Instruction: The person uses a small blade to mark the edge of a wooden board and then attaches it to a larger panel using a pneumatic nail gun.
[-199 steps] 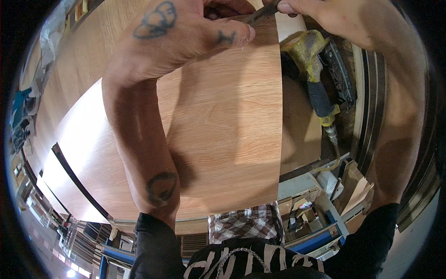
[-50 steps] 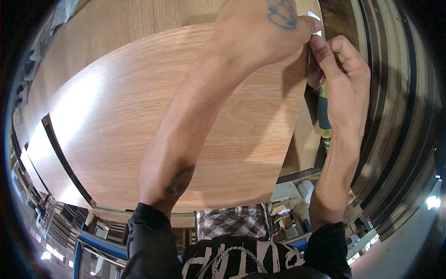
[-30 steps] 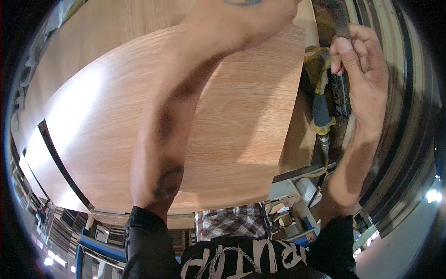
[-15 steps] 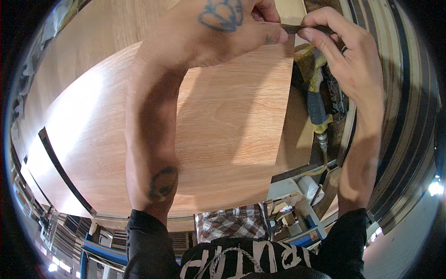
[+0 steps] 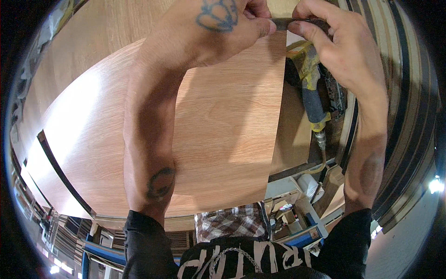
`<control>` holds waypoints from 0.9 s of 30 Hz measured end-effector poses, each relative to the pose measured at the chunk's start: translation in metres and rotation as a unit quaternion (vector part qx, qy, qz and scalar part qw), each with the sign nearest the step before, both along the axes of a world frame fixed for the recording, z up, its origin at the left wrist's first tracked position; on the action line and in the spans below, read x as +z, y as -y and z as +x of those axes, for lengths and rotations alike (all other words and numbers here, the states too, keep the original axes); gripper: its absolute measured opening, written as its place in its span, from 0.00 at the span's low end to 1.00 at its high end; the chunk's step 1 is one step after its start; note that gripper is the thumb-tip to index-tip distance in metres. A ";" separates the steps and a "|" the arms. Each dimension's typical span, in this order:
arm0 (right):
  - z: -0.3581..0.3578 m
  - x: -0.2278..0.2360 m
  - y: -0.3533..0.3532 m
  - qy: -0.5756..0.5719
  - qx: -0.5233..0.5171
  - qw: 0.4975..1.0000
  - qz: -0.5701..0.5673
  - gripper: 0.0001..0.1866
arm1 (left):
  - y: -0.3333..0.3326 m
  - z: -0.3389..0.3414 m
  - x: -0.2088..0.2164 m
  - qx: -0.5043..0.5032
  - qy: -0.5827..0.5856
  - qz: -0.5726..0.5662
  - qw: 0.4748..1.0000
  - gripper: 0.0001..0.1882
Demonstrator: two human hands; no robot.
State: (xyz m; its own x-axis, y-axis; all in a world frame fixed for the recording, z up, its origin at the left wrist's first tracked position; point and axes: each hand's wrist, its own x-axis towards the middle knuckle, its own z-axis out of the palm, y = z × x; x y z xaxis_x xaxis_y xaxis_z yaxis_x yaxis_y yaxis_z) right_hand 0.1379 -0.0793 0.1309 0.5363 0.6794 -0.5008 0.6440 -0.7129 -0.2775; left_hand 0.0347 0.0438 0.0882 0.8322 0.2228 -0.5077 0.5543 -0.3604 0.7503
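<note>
A short dark strip [image 5: 281, 23] is stretched between my two hands at the far right corner of a wood-grain panel [image 5: 218, 139]. My left hand [image 5: 216, 35] reaches across the panel and pinches one end between thumb and fingers. At the other end, just beyond the panel's right edge, my right hand [image 5: 346, 51] grips the strip between thumb and curled forefinger. Part of the strip is hidden behind my right fingers. Whether it touches the panel I cannot tell.
Right of the panel lies a yellow and black air-powered tool [image 5: 312, 93] with a hose at its near end. Long dark and light strips [image 5: 404, 116] are stacked at the far right. Below the near edge are a white roll [image 5: 308, 185] and a blue-framed shelf [image 5: 297, 239].
Both hands have shifted slightly left and up in the picture, still holding the strip. More of the strip shows between them. The panel edge and tool also appear slightly further left.
</note>
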 end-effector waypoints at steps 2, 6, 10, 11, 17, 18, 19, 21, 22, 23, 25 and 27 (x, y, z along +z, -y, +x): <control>-0.011 -0.025 0.012 0.038 0.032 0.994 0.096 0.04 | 0.002 -0.017 -0.015 -0.016 0.156 0.075 0.985 0.10; -0.007 -0.031 0.017 0.117 0.136 0.967 0.180 0.04 | 0.000 0.004 -0.003 0.009 -0.009 0.019 1.000 0.10; 0.017 -0.035 0.017 0.096 0.166 0.953 0.233 0.05 | 0.001 0.004 -0.002 0.019 0.010 0.056 0.998 0.11; 0.017 -0.028 0.016 0.070 0.156 0.966 0.194 0.05 | 0.000 0.006 -0.001 0.020 0.003 0.046 0.999 0.12; 0.021 -0.016 0.014 -0.003 0.107 0.984 0.145 0.07 | -0.010 -0.011 -0.010 -0.036 0.084 0.033 0.995 0.12; 0.019 -0.012 0.018 0.034 0.115 0.985 0.126 0.07 | -0.012 -0.012 -0.014 -0.035 0.083 0.034 0.995 0.12; 0.020 -0.009 0.023 0.070 0.124 0.984 0.106 0.07 | -0.016 -0.014 -0.022 -0.020 0.116 -0.012 0.993 0.12; 0.045 -0.027 0.051 0.060 0.087 0.981 0.163 0.07 | -0.012 -0.012 -0.025 -0.007 0.149 -0.060 0.987 0.12; 0.052 -0.034 0.061 0.049 0.051 0.972 0.222 0.10 | -0.004 -0.011 -0.017 0.000 0.134 -0.014 0.991 0.12; 0.047 -0.041 0.064 0.012 0.000 0.962 0.271 0.10 | -0.001 -0.012 -0.015 0.009 0.114 0.034 0.993 0.12; 0.038 -0.052 0.070 -0.016 -0.043 0.953 0.299 0.11 | -0.002 -0.013 -0.017 0.011 0.102 0.030 0.994 0.12; 0.036 -0.061 0.080 -0.056 -0.082 0.930 0.353 0.12 | 0.003 -0.010 -0.015 0.007 0.100 0.019 0.995 0.13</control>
